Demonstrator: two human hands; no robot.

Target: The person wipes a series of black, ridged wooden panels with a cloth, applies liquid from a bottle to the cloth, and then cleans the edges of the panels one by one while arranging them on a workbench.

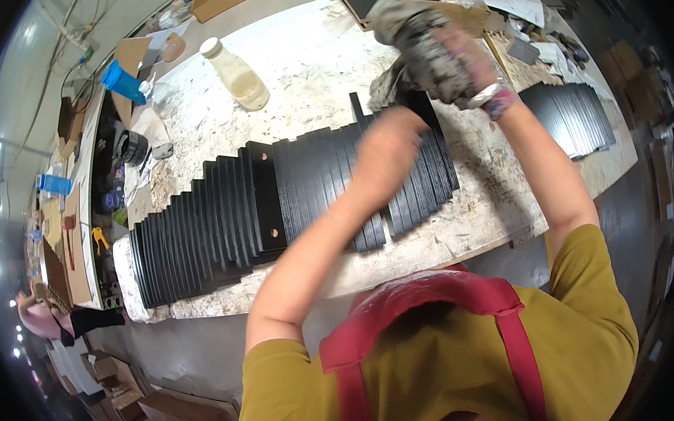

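A long row of thin black panels point(311, 173) stands on edge, leaning like a fanned stack, across the worn white table. My left hand point(387, 153) is over the right part of this row; motion blurs its fingers, so I cannot tell whether it holds a panel. One narrow black panel edge point(356, 107) sticks up above the rest beside it. Farther back, my right hand point(473, 59) is closed on a dirty grey rag point(407, 32), part of which hangs down over the far edge of the row. Two round holes show in one wider panel near the middle.
Another stack of black panels point(571, 119) lies at the table's right end. A cloudy plastic bottle point(238, 78) stands behind the row. Boxes, papers and scraps crowd the far edge. At the left are a blue bottle point(122, 81), a side shelf and a person point(46, 317) in pink.
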